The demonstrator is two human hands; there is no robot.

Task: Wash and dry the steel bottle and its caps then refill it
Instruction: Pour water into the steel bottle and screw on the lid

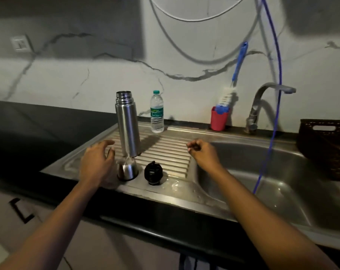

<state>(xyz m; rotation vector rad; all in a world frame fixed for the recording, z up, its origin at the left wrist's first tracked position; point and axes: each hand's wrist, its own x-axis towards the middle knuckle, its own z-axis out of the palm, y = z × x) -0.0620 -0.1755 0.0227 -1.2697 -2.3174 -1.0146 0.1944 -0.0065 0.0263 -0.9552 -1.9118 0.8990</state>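
On dark counter, against marbled wall, sink unit (233, 134): steel; ridged drainboard at left, basin at right, wet patches along front edge.
Basket (325, 145): dark, woven, with handle slot; at far right of basin.
Tap (257, 103): grey, behind basin, spout turned right.
Steel bottle (127, 125): upright on drainboard ridges near their left end; mouth uncovered, threads showing.
Left hand (97, 162): fingers spread, slightly bent, holding nothing; just left of steel cap; contact with cap not discernible.
Right hand (202, 152): fingers curled in toward thumb, nothing gripped; over right end of drainboard, beside basin.
Plastic water bottle (157, 114): clear, green cap and label; upright behind and right of steel bottle, apart.
Red cup (218, 120): on back rim between plastic water bottle and tap; blue-handled bottle brush (235, 75) standing in it.
Steel cap (127, 170): on flat front strip of drainboard, directly before steel bottle.
Black inner cap (153, 172): just right of steel cap, apart.
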